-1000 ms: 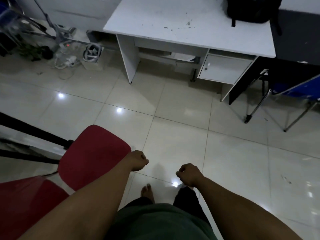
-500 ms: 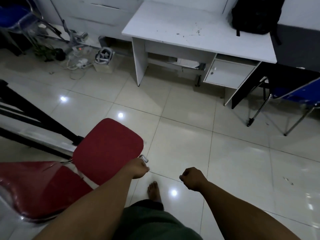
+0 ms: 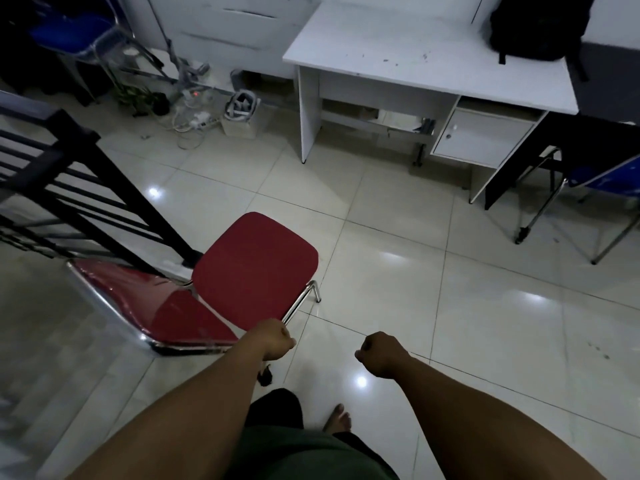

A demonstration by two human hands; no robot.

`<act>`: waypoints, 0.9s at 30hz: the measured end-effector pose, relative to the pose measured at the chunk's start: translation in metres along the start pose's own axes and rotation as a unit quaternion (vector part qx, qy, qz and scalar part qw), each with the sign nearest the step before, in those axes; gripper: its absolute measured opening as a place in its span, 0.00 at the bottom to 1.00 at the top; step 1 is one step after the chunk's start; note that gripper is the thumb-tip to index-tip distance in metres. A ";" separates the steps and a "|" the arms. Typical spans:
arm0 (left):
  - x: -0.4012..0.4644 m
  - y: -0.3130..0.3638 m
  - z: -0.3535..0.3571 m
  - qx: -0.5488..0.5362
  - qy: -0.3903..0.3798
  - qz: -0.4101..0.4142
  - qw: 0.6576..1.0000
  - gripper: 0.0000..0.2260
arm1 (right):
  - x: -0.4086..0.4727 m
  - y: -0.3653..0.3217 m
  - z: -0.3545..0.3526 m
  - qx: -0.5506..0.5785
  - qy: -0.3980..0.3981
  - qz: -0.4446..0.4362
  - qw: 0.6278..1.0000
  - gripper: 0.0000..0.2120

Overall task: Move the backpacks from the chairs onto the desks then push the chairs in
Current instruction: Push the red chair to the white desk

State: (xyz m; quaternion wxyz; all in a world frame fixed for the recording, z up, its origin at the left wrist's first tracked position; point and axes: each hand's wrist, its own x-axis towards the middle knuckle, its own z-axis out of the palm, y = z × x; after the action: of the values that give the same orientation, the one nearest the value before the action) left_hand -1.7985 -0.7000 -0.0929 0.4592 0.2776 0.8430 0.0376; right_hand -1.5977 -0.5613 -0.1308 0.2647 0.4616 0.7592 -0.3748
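Observation:
A red chair (image 3: 254,265) with a chrome frame stands on the tiled floor in front of me, its glossy backrest (image 3: 166,306) toward the lower left. My left hand (image 3: 275,339) is closed around the chrome tube at the seat's near corner. My right hand (image 3: 381,353) hangs as a fist over the floor to the right and holds nothing. A black backpack (image 3: 536,26) lies on the far right end of the white desk (image 3: 398,60). No chair stands at the opening under that desk.
A black stair railing (image 3: 86,188) runs along the left, its post touching the chair's far side. Cables and a small box (image 3: 239,114) lie by the wall. A blue chair (image 3: 602,178) sits under a dark desk (image 3: 609,98) at right; another blue chair (image 3: 69,29) stands far left.
The view has swung so the red chair and railing sit more toward the middle. My left hand stays at the chair's frame. My feet have shifted.

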 end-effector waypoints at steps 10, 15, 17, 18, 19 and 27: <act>-0.007 -0.063 -0.028 -0.004 0.011 0.033 0.999 0.10 | -0.013 -0.074 0.038 0.021 0.012 -0.008 1.000 0.15; -0.008 -0.113 -0.051 0.057 -0.007 0.083 0.995 0.12 | -0.014 -0.130 0.076 0.044 0.029 0.002 0.999 0.16; -0.009 -0.136 -0.061 0.085 -0.018 0.101 0.991 0.12 | -0.017 -0.158 0.096 0.064 0.028 0.007 0.998 0.16; -0.007 -0.144 -0.067 0.090 -0.013 0.116 0.989 0.12 | -0.018 -0.172 0.104 0.069 0.026 0.008 0.997 0.16; -0.006 -0.150 -0.072 0.085 -0.009 0.137 0.987 0.12 | -0.019 -0.187 0.112 0.075 0.028 0.009 0.997 0.16; -0.008 -0.167 -0.098 0.014 -0.022 0.234 0.972 0.11 | -0.024 -0.262 0.146 0.051 0.036 0.009 0.998 0.07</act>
State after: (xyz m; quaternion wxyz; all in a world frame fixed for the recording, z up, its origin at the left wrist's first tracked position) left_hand -1.9452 -0.8260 -0.0841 0.4518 0.4743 0.7450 0.1259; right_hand -1.8151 -0.7688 -0.1126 0.2165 0.4946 0.7440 -0.3936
